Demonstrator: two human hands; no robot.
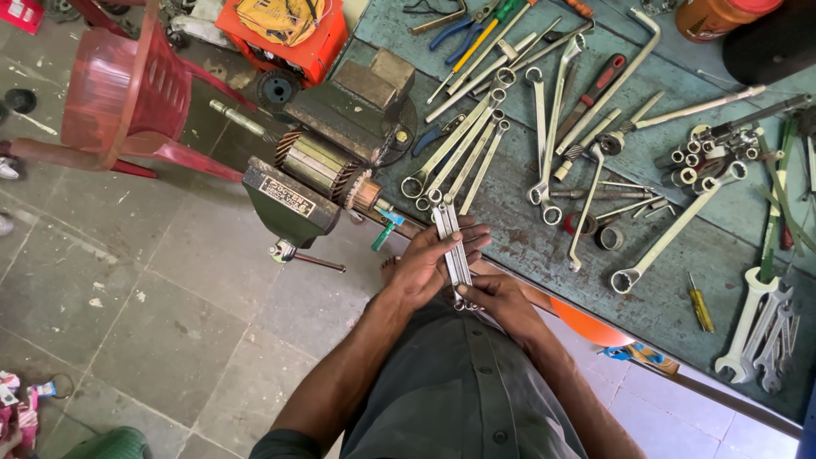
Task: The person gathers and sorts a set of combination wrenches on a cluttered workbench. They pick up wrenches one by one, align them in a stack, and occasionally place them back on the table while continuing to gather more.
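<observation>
My left hand (pixel 429 263) and my right hand (pixel 501 302) together hold a small bundle of silver ring spanners (pixel 450 242) at the near edge of the blue-green workbench (pixel 663 289). The left hand's fingers wrap across the middle of the bundle. The right hand grips its lower end, close to my dark shirt. The bundle's upper ends point toward a fan of longer ring spanners (pixel 463 149) lying on the bench just beyond it.
A bench vise (pixel 340 144) clamps a copper-wound motor armature (pixel 327 170) at the bench corner. Many spanners, pliers (pixel 463 25) and sockets (pixel 705 149) cover the bench. Open-end spanners (pixel 761 327) lie at right. A red plastic chair (pixel 127 93) stands on the tiled floor at left.
</observation>
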